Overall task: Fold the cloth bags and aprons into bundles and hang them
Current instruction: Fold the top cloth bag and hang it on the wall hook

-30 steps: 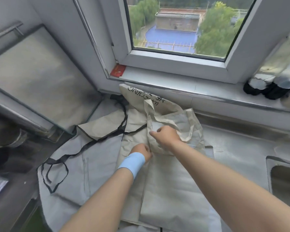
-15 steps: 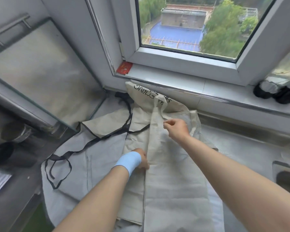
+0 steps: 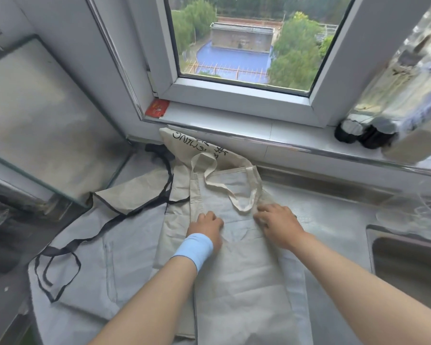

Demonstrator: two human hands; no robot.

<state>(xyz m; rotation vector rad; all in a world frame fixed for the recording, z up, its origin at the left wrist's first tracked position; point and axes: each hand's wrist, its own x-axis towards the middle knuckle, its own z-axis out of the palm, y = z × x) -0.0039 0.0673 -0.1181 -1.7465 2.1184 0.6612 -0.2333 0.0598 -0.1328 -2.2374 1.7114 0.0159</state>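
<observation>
- Centrally, the counter point(image 3: 334, 220) carries the grey apron point(image 3: 90, 257) at 9 o'clock.
- Cloth bag point(image 3: 241, 282): long axis runs 12 to 6, handles point(image 3: 234, 192) at 12.
- Right hand point(image 3: 276, 224): fingers spread flat on the bag, nearer the handles.
- Left hand point(image 3: 207, 229): fingers curled, pressing; whether it grips anything cannot be told.

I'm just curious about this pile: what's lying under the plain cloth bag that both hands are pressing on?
Under the plain cloth bag lies another beige bag with black lettering, poking out toward the window, and a grey apron spreading left. How far either reaches beneath is covered.
</observation>
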